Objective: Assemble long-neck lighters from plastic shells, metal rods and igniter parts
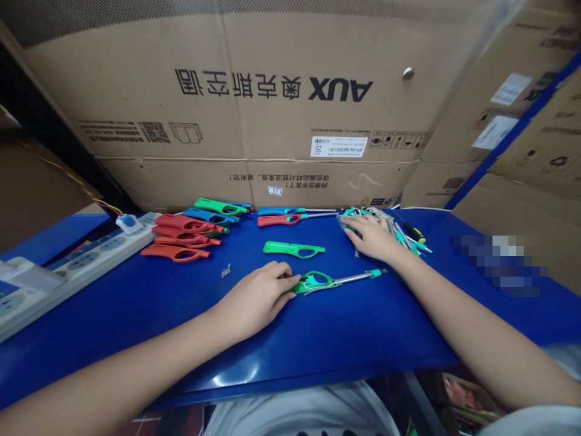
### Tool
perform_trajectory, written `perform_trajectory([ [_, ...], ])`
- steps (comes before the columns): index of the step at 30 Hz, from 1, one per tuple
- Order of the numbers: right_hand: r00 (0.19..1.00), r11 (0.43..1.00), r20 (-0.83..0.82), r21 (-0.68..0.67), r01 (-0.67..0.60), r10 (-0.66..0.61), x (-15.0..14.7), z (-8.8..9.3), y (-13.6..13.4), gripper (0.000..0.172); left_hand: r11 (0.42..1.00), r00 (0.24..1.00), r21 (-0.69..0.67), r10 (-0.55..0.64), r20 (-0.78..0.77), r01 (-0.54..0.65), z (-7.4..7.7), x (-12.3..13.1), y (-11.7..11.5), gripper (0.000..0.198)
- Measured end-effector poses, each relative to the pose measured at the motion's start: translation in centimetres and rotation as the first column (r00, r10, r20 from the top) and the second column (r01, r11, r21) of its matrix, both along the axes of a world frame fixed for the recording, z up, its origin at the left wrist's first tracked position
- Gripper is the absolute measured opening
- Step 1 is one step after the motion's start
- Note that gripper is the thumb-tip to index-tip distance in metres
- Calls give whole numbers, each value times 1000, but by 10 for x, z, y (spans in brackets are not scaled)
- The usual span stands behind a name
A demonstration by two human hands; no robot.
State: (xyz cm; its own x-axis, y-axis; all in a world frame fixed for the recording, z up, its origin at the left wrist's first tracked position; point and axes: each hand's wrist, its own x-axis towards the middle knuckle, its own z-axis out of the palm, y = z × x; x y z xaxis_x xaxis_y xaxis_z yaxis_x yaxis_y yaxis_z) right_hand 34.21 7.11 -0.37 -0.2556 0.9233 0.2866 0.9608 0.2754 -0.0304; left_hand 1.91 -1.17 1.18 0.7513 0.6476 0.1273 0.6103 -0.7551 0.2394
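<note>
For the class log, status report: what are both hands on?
Left hand on green utility lighter. Right hand on pile of lighter parts. Green lighter shell nearby.

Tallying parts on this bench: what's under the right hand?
A heap of lighter nozzle parts, green and metal, lies under the right hand; what the palm covers cannot be seen.
</note>
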Motion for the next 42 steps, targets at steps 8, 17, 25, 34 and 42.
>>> perform_trajectory([
  [8, 993, 997, -84, 0, -80, 79, -4, -4, 4, 30, 999, 1000, 32, -7, 23, 7, -2, 2, 2, 32],
  [17, 974, 997, -219, 57, -46, 57, -7, -10, 9, 23, 998, 999, 56, -26, 30, 24, -3, 1, 3, 32],
  [25, 949, 967, -193, 112, -230, 248, -20, 1, -5, 14, 1000, 997, 16, -3, 77, 2, -3, 0, 2, 38],
  [34, 774, 794, -175, 144, -591, 608, -70, 27, -61, 16, 996, 931, -14, 86, 355, -86, 1, 5, -1, 51],
  [42, 687, 696, -128, 219, -683, 715, -78, 24, -73, 23, 971, 887, -229, 51, 459, 62, 4, 9, -1, 24],
])
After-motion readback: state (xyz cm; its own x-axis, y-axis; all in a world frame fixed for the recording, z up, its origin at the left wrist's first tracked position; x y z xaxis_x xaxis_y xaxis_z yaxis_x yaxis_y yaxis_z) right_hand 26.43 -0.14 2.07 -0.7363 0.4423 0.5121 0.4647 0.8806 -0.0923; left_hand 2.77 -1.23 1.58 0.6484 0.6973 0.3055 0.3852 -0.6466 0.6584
